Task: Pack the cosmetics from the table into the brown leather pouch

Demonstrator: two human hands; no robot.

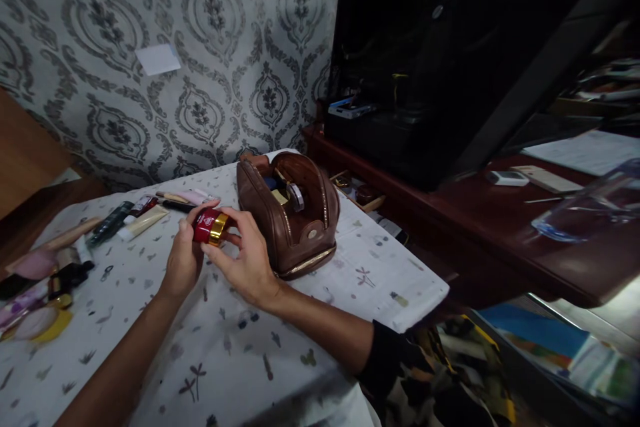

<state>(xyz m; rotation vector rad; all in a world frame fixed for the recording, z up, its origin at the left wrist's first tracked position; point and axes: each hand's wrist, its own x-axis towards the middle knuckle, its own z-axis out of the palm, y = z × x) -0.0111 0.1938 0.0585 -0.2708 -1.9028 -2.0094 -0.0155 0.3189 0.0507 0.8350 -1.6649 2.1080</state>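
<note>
A small red jar (204,225) with a gold lid (218,229) is held between both hands, just left of the bag. My left hand (183,257) grips the red end, and the fingers of my right hand (245,260) close round the gold lid. The brown bag (300,260) stands unzipped on the patterned white cloth (280,360). Inside it show a round silver-rimmed item (296,197), a gold-coloured item (280,197) and something dark blue.
Tubes, among them a cream one (144,223) and a dark green one (111,222), lie left of my hands. More cosmetics (50,287) are heaped at far left. A dark red desk (500,233) with a clear container (590,210) stands right.
</note>
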